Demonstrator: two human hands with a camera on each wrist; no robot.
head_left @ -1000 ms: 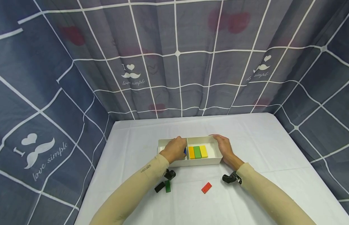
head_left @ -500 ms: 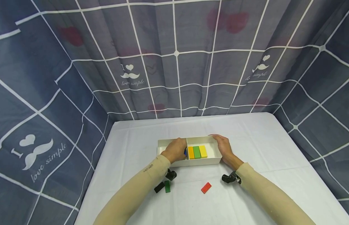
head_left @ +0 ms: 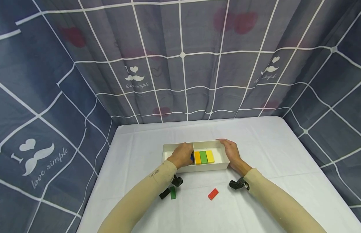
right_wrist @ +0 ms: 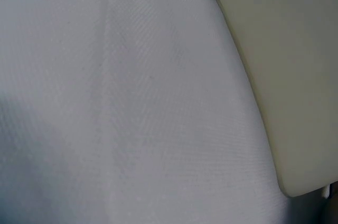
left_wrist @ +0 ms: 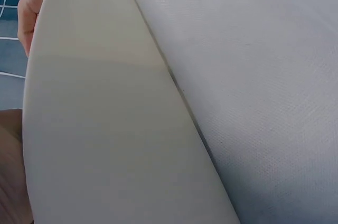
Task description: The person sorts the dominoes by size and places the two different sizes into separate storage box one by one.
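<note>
A cream box (head_left: 208,167) with two compartments stands on the white table. My left hand (head_left: 181,155) reaches down into its left compartment, fingers bent around a blue block (head_left: 192,158) beside the divider. Most of that block is hidden by the hand. At the box's right end, my right hand (head_left: 232,151) grips the wall from outside. An orange block (head_left: 197,158), a green block (head_left: 203,157) and a yellow block (head_left: 210,156) lie side by side in the right compartment. The left wrist view is filled by the box's outer wall (left_wrist: 105,108).
In front of the box lie a black block (head_left: 165,194), a dark green block (head_left: 173,192) and a red block (head_left: 213,194). A dark grid-patterned curtain (head_left: 169,74) surrounds the table (head_left: 139,155) at the back and sides.
The left forearm has shifted slightly to the right, its hand staying in the left compartment. The right hand, the box and the loose blocks keep their places.
</note>
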